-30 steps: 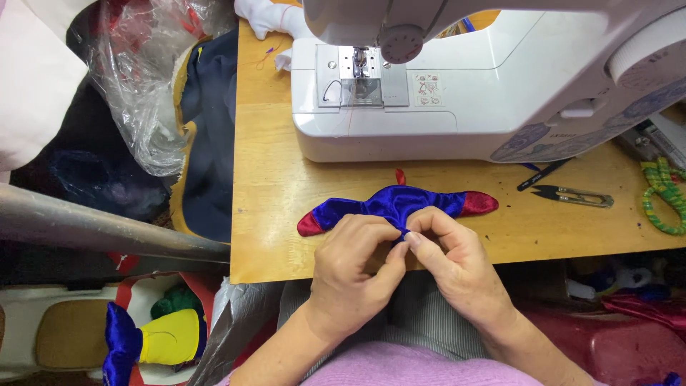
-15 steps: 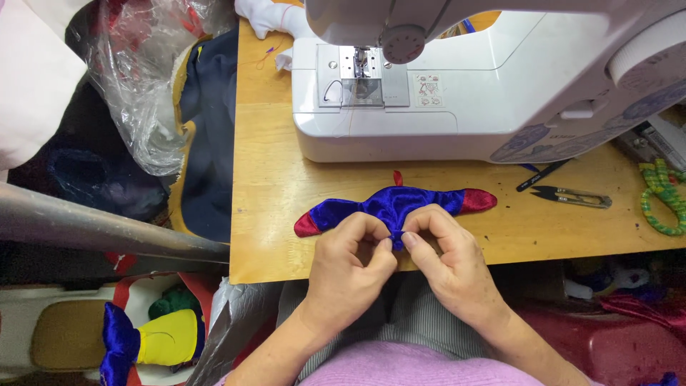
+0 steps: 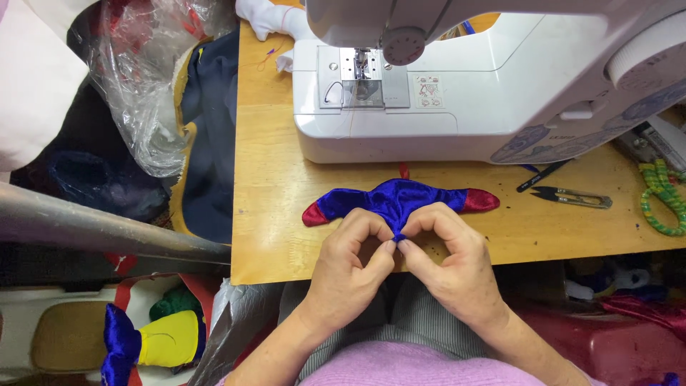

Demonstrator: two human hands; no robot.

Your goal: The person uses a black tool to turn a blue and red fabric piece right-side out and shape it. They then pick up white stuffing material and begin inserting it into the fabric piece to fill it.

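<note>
While the shiny blue satin piece with red tips point(image 3: 400, 201) is lying just beyond them, the left hand point(image 3: 350, 268) and right hand point(image 3: 450, 261) are pinching its near edge together.

One sewing machine point(image 3: 457, 86), one blue-and-red fabric piece point(image 3: 400, 199), one thread snips point(image 3: 572, 197).

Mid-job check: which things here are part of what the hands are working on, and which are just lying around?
In hand: blue and red satin piece, pinched at its lower edge by left hand and right hand.

Lying about: sewing machine, thread snips, green cord, plastic bag.
</note>
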